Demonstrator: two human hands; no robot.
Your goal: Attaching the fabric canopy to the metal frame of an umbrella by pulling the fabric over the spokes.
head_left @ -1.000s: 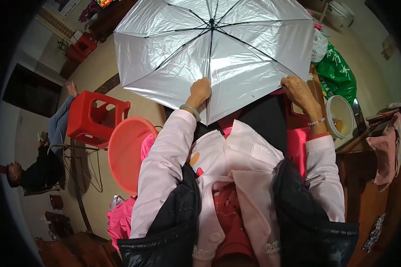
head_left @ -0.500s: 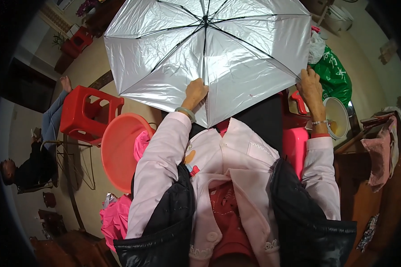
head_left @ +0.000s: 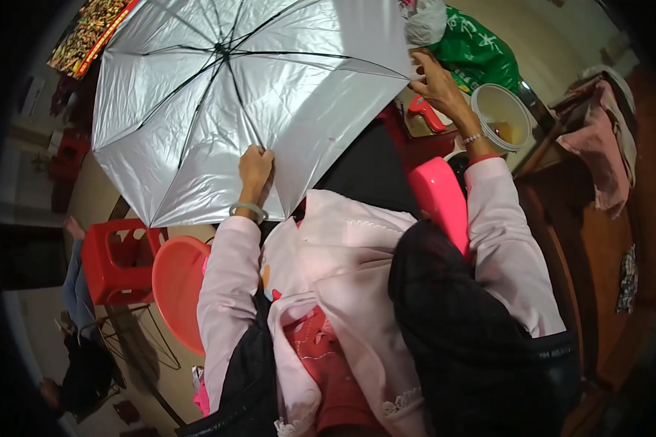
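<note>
Umbrella (head_left: 248, 102) swings left and higher, open canopy spread before me; my left hand (head_left: 256, 169) clamps its near edge, right hand (head_left: 436, 81) pinches the rim beside the bucket (head_left: 497, 109).

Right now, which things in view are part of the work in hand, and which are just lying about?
In hand:
- open silver umbrella
- left hand, holding the umbrella's near edge
- right hand, at its rim

Lying about:
- red plastic stool
- orange basin
- white bucket
- green bag
- pink cloth
</note>
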